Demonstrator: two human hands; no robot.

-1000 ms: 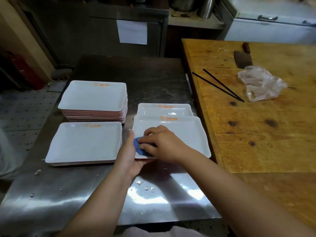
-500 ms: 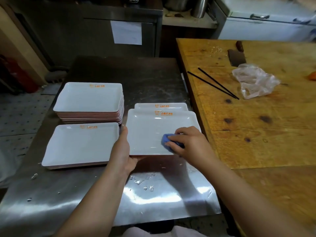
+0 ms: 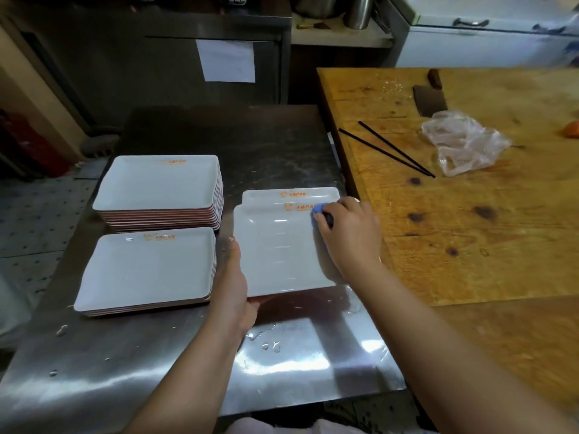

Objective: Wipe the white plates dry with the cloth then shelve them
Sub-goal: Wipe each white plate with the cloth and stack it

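The left hand (image 3: 233, 289) is gripping the near-left edge of a white plate (image 3: 282, 252) on the wet steel tabletop (image 3: 282, 368). The right hand's (image 3: 351, 233) grip is pinching a blue cloth (image 3: 315, 211) at the plate's far-right corner, beside a wooden tabletop (image 3: 470, 230).

Commercial kitchen, steel worktable (image 3: 282, 145), stacked plates (image 3: 159, 189), wooden chopping block (image 3: 470, 230), cleaver (image 3: 429, 101)

1. A stainless steel table (image 3: 194, 364) fills the centre; its near surface reflects overhead light and carries water droplets.
2. A wooden worktop (image 3: 470, 245) adjoins the table at 3 o'clock.
3. A dark metal cabinet (image 3: 156, 57) stands at 12 o'clock with a paper sheet (image 3: 228, 60) fixed to its front.
4. A white chest unit (image 3: 488, 42) sits at 1 o'clock.
5. Perforated floor matting (image 3: 31, 220) lies at 9 o'clock.
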